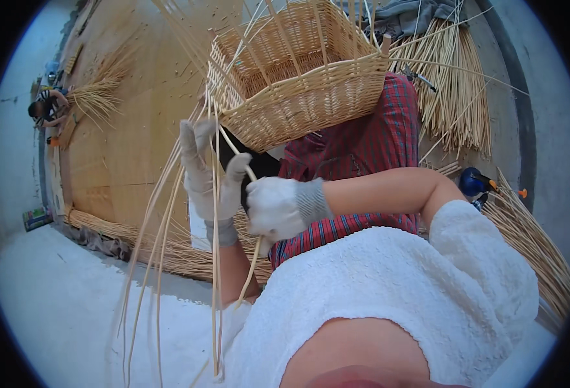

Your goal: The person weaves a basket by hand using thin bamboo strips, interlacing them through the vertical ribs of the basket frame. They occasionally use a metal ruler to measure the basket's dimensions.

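A half-woven wicker basket (311, 97) rests tilted on my lap, with upright stakes rising from its rim. Several long willow strands (159, 252) hang from its left corner past my hands. My right hand (275, 205), in a white knit glove, is closed around one strand (254, 266) below that corner. Beside it, my gloved left hand (202, 174) has its fingers stretched up and its thumb apart. Loose strands run in front of the left palm; none appears gripped there. The right fingertips are partly hidden by the back of that hand.
A big bundle of strands (450, 90) lies at the far right near pruning shears (420, 79). More strands (530, 239) lie by my right elbow, near a blue-and-orange object (475, 182). Another person (47, 108) works at the far left on the wooden board (142, 123).
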`<state>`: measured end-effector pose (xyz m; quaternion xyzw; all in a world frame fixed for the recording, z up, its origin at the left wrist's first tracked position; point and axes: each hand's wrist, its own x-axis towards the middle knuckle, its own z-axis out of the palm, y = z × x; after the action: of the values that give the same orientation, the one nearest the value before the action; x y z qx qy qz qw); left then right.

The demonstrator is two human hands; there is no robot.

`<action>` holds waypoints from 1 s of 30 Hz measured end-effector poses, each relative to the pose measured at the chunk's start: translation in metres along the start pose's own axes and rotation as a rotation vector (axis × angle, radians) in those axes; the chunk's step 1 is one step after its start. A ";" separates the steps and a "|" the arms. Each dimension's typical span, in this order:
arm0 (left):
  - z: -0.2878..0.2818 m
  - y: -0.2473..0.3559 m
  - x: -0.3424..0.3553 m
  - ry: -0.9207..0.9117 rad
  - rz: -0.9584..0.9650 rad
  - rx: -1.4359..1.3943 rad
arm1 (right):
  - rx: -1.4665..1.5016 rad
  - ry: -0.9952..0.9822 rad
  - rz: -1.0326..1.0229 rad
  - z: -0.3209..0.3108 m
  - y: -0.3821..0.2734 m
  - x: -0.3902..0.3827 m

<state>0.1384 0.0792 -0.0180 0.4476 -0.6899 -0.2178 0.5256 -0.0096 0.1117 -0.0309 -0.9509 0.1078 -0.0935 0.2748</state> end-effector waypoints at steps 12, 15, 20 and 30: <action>0.041 -0.058 -0.041 0.428 -0.162 -0.192 | 1.031 1.247 0.241 -0.041 0.160 -0.090; 0.051 -0.089 -0.010 0.264 -0.226 -0.200 | 0.842 1.201 0.454 -0.052 0.153 -0.099; 0.064 -0.155 0.006 0.068 -0.487 -0.354 | 0.507 1.313 0.540 -0.038 0.158 -0.086; 0.076 -0.165 0.005 0.126 -0.604 -0.376 | 0.337 1.088 0.288 -0.077 0.109 -0.057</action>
<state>0.1323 -0.0211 -0.1689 0.5393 -0.4409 -0.4582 0.5521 -0.0990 -0.0021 -0.0328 -0.6850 0.3452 -0.5458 0.3373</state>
